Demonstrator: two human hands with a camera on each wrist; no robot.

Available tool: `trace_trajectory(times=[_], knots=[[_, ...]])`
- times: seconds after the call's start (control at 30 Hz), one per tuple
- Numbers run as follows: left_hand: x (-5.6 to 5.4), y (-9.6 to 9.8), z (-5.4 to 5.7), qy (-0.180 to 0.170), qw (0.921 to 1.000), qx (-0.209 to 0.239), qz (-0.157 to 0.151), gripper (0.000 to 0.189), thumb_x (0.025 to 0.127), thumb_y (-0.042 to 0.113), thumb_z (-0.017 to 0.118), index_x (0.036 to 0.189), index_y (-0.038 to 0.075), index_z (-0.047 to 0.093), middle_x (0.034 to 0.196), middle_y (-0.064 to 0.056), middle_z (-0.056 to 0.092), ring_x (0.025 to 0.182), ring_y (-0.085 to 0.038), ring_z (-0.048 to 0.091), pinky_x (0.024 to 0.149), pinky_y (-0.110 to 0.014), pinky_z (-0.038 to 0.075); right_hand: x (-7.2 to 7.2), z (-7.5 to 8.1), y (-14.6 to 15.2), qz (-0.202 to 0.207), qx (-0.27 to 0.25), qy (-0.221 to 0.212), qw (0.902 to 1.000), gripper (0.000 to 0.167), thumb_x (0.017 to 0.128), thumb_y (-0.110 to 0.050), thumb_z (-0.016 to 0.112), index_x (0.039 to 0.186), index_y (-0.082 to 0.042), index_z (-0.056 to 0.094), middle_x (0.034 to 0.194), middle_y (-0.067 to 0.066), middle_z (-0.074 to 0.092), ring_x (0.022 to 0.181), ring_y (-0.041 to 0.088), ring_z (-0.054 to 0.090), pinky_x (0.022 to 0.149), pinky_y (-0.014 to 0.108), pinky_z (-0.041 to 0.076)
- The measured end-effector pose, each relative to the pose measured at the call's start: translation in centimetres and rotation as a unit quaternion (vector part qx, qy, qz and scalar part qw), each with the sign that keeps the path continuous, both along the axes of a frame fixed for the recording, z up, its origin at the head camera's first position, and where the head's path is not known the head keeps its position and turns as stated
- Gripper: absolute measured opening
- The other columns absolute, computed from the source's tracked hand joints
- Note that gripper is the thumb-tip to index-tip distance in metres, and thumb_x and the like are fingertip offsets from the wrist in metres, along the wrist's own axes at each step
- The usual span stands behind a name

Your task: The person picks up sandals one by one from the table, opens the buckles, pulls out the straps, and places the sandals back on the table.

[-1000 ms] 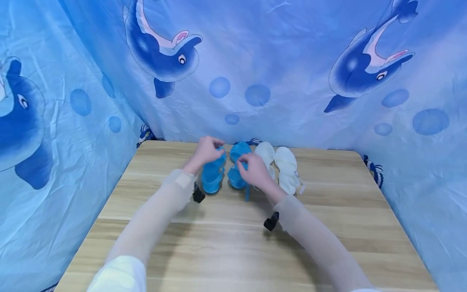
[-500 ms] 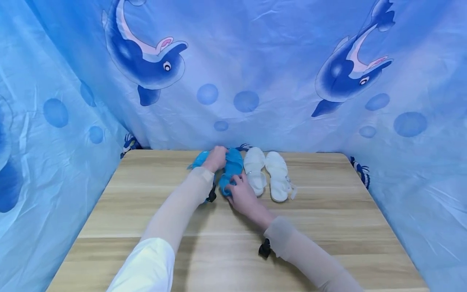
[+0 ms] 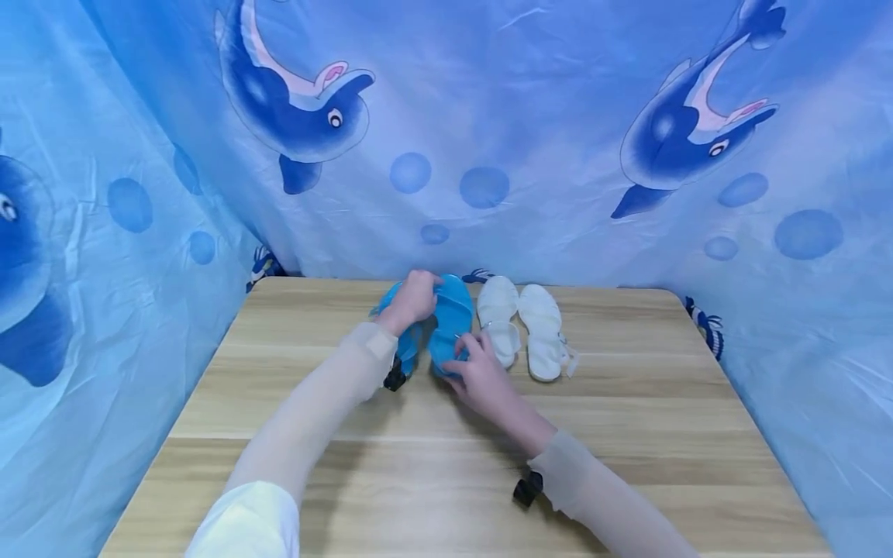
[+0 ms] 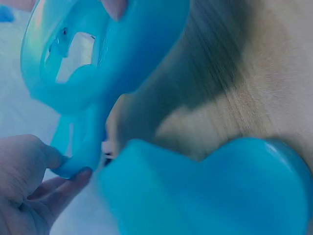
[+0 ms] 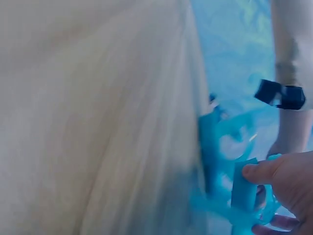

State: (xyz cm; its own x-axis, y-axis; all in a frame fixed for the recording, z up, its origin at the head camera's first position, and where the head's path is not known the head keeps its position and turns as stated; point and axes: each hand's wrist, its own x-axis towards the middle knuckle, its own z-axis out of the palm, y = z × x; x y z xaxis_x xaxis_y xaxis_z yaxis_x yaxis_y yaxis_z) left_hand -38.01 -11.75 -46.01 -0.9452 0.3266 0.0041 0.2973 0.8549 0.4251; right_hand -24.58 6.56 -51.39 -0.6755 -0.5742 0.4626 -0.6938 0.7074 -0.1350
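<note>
Both hands are on the same blue sandal [image 3: 453,314], the right one of a blue pair. At its far end, my left hand [image 3: 415,296] pinches the tip between thumb and fingers, as the left wrist view shows. Lower down, my right hand [image 3: 481,376] grips the near end, its thumb [image 5: 261,171] pressed on the blue plastic. In the left wrist view this sandal stands over its own shadow. The other blue sandal [image 3: 408,350] lies just to the left, partly hidden by my left hand and forearm.
Two white sandals, a left one [image 3: 497,298] and a right one [image 3: 540,314], lie side by side to the right of the blue pair. The wooden table [image 3: 628,403] ends against a blue dolphin-print curtain [image 3: 530,116] at the back and sides.
My left hand has moved right, from over the left blue sandal to the far end of the right one. My right hand has come nearer and taken hold of that sandal's near end.
</note>
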Motion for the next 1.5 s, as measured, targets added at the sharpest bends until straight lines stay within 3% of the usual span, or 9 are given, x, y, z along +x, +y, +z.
trace_trajectory(times=[0.1, 0.2, 0.37, 0.47, 0.73, 0.9, 1.03, 1.13, 1.5], knots=[[2.1, -0.2, 1.1, -0.001, 0.9999, 0.015, -0.002, 0.038, 0.108, 0.007, 0.054, 0.145, 0.005, 0.064, 0.139, -0.021, 0.07, 0.077, -0.027, 0.07, 0.063, -0.032, 0.056, 2.3, 1.3, 0.8, 0.018, 0.011, 0.013, 0.9997, 0.019, 0.084, -0.014, 0.091, 0.102, -0.02, 0.087, 0.112, 0.008, 0.061, 0.112, 0.035, 0.053, 0.098, 0.049, 0.053], [4.3, 0.0, 1.4, -0.004, 0.999, 0.042, -0.011, 0.037, 0.106, 0.008, 0.059, 0.143, 0.006, 0.066, 0.109, -0.025, 0.077, 0.044, -0.019, 0.04, 0.044, -0.028, 0.038, 4.7, 2.0, 1.9, 0.036, 0.018, 0.036, 0.9986, 0.021, 0.081, -0.013, 0.094, 0.099, -0.022, 0.087, 0.11, 0.007, 0.062, 0.113, 0.037, 0.055, 0.098, 0.051, 0.055], [7.5, 0.7, -0.1, 0.017, 0.9987, 0.043, -0.022, 0.033, 0.103, 0.013, 0.069, 0.135, 0.005, 0.072, 0.12, -0.019, 0.075, 0.094, -0.024, 0.071, 0.082, -0.036, 0.062, 7.8, 1.6, 3.6, 0.055, 0.013, 0.059, 0.9967, 0.026, 0.073, -0.012, 0.099, 0.093, -0.023, 0.086, 0.107, 0.006, 0.062, 0.11, 0.036, 0.058, 0.09, 0.047, 0.058], [9.3, 0.6, -1.4, 0.013, 0.9996, 0.02, -0.013, 0.031, 0.103, 0.012, 0.069, 0.132, 0.004, 0.073, 0.138, -0.016, 0.069, 0.133, -0.032, 0.063, 0.108, -0.044, 0.057, 8.8, 0.7, 3.7, 0.072, 0.018, 0.036, 0.9966, 0.027, 0.073, -0.012, 0.099, 0.094, -0.022, 0.087, 0.109, 0.007, 0.06, 0.11, 0.033, 0.056, 0.089, 0.044, 0.059], [13.0, 2.0, -3.0, 0.077, 0.9905, -0.106, -0.04, 0.017, 0.102, 0.008, 0.067, 0.111, 0.007, 0.08, 0.119, -0.015, 0.076, 0.116, -0.03, 0.07, 0.098, -0.044, 0.062, 9.2, -2.0, 4.0, 0.074, -0.009, -0.05, 0.996, 0.042, 0.078, -0.017, 0.095, 0.116, -0.02, 0.079, 0.128, 0.015, 0.054, 0.122, 0.033, 0.047, 0.09, 0.043, 0.059], [15.2, 2.9, -1.5, 0.005, 0.9925, 0.003, -0.122, 0.026, 0.098, 0.019, 0.076, 0.123, 0.01, 0.079, 0.121, -0.007, 0.08, 0.102, -0.022, 0.073, 0.084, -0.036, 0.064, 8.2, -1.0, 5.9, 0.03, -0.105, -0.205, 0.9726, 0.085, 0.077, -0.013, 0.096, 0.15, -0.019, 0.053, 0.146, 0.023, 0.048, 0.12, 0.031, 0.061, 0.086, 0.036, 0.061], [16.2, 2.8, -1.4, -0.075, 0.9836, 0.087, -0.14, 0.037, 0.097, 0.018, 0.078, 0.131, 0.006, 0.074, 0.117, -0.008, 0.081, 0.101, -0.019, 0.075, 0.085, -0.03, 0.062, 6.9, -0.4, 7.1, 0.014, -0.149, -0.334, 0.9306, 0.064, 0.089, -0.005, 0.084, 0.144, -0.011, 0.052, 0.129, 0.013, 0.064, 0.095, 0.016, 0.069, 0.077, 0.025, 0.06], [16.4, 2.3, -2.1, -0.099, 0.9827, 0.109, -0.113, 0.036, 0.097, 0.018, 0.079, 0.129, 0.005, 0.075, 0.117, -0.008, 0.08, 0.106, -0.019, 0.074, 0.09, -0.033, 0.062, 5.9, -0.4, 7.5, 0.011, -0.151, -0.372, 0.9159, 0.039, 0.095, -0.006, 0.078, 0.13, -0.008, 0.061, 0.111, 0.006, 0.071, 0.09, 0.01, 0.067, 0.076, 0.024, 0.058], [15.2, 2.1, -3.7, -0.125, 0.9748, 0.136, -0.124, 0.025, 0.1, 0.016, 0.075, 0.124, 0.008, 0.079, 0.114, -0.004, 0.081, 0.101, -0.012, 0.073, 0.086, -0.026, 0.06, 4.0, -0.2, 8.1, -0.022, -0.162, -0.335, 0.928, 0.013, 0.095, -0.015, 0.079, 0.107, -0.02, 0.078, 0.101, -0.006, 0.076, 0.088, 0.008, 0.065, 0.074, 0.023, 0.053]])
